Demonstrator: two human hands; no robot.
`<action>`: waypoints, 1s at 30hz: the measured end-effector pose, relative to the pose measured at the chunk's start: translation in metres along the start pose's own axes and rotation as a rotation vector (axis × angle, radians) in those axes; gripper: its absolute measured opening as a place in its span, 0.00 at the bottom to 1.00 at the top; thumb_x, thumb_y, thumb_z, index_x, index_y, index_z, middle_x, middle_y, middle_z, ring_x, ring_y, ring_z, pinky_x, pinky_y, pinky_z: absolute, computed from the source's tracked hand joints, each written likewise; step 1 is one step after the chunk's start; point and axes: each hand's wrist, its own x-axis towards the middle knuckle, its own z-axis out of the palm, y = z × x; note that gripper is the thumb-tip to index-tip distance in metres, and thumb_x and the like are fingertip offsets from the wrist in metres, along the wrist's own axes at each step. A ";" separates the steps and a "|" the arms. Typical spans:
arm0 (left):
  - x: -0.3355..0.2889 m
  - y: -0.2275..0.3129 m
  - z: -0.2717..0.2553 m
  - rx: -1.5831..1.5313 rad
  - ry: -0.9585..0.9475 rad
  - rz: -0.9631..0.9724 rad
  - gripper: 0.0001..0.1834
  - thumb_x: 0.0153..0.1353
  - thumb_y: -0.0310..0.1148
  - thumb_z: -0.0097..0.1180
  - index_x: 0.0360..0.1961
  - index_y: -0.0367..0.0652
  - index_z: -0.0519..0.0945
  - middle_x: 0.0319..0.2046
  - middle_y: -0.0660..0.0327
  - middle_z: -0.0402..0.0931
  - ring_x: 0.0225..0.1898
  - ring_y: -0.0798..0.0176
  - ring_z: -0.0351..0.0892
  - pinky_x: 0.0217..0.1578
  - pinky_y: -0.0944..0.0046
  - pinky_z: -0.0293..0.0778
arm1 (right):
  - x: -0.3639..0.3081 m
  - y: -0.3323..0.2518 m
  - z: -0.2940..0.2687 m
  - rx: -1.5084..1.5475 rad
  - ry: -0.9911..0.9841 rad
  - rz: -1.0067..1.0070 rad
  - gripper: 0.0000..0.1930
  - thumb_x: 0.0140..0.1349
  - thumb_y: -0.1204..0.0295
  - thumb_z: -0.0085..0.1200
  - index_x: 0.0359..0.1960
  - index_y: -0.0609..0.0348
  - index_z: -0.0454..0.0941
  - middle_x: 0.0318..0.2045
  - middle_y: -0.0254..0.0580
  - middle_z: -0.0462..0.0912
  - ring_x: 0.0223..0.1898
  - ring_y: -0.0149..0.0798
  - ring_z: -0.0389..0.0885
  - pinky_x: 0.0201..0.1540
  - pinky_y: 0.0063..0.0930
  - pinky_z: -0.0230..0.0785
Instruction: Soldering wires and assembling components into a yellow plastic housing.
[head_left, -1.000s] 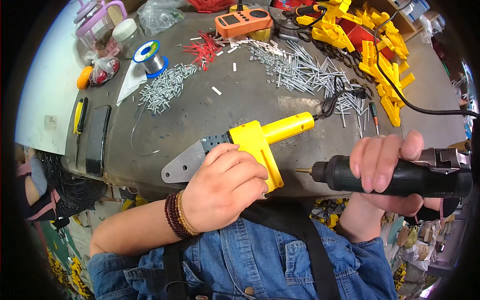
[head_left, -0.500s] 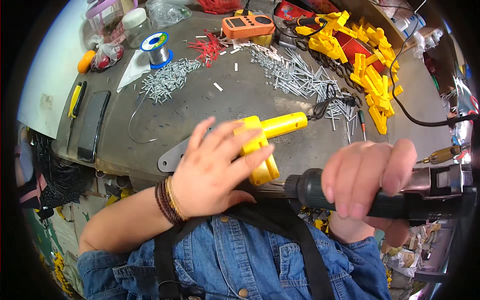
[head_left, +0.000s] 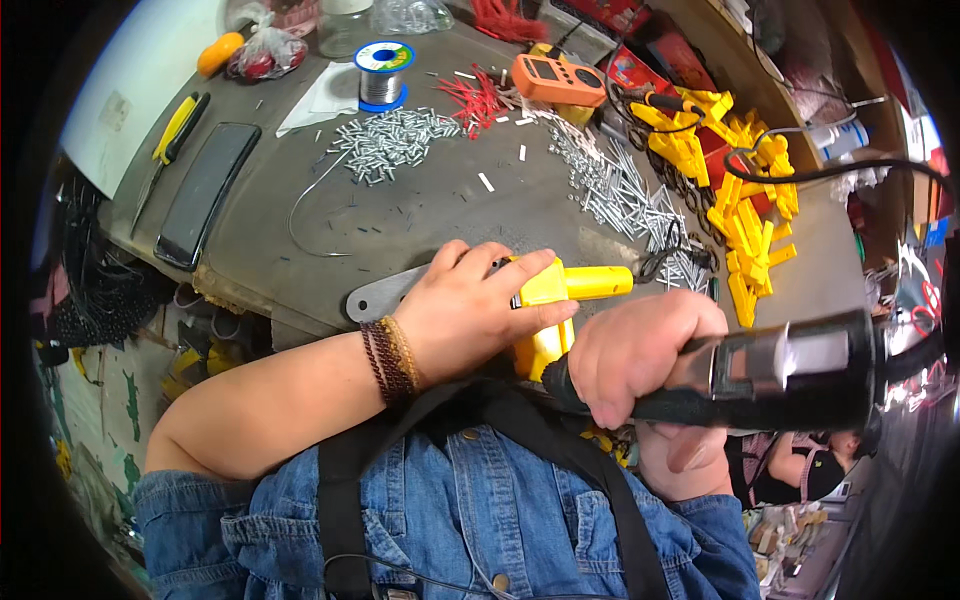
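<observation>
My left hand lies over a yellow plastic housing, fingers across its top and thumb along its near side. From the housing a yellow cylindrical handle with a black cord points right, and a grey metal plate with a hole sticks out left. My right hand is wrapped around a black electric screwdriver with a shiny metal part on its side. The screwdriver's ribbed nose is against or very close to the housing's near end; its bit is hidden.
Across the bench lie short metal pins, red pieces, long screws and yellow plastic parts. A solder spool, an orange meter, a phone and a yellow-black cutter stand around. Another person shows at lower right.
The screwdriver has come left against the housing, and its bit no longer shows. My left hand has settled over the housing. The whole view has shifted, and another person has come into sight.
</observation>
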 end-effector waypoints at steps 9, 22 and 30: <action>-0.002 -0.005 0.004 0.017 0.029 0.038 0.25 0.58 0.38 0.53 0.57 0.78 0.76 0.62 0.62 0.69 0.52 0.56 0.74 0.50 0.53 0.67 | 0.018 -0.013 0.021 -0.108 -0.001 0.036 0.20 0.56 0.54 0.66 0.24 0.58 0.74 0.15 0.38 0.77 0.16 0.40 0.76 0.23 0.33 0.70; 0.003 -0.022 -0.025 -0.207 -0.103 -0.108 0.56 0.34 0.37 0.75 0.67 0.37 0.62 0.50 0.49 0.73 0.53 0.45 0.72 0.57 0.50 0.64 | -0.125 -0.054 -0.144 -0.182 1.119 0.085 0.21 0.66 0.56 0.56 0.53 0.56 0.71 0.34 0.44 0.79 0.24 0.35 0.77 0.27 0.32 0.72; 0.012 -0.028 -0.030 -0.199 -0.177 -0.095 0.52 0.31 0.34 0.75 0.63 0.35 0.67 0.49 0.49 0.75 0.51 0.44 0.73 0.55 0.50 0.65 | -0.215 -0.002 -0.199 -1.945 1.011 0.474 0.23 0.55 0.64 0.65 0.51 0.61 0.76 0.45 0.49 0.80 0.49 0.51 0.77 0.53 0.40 0.69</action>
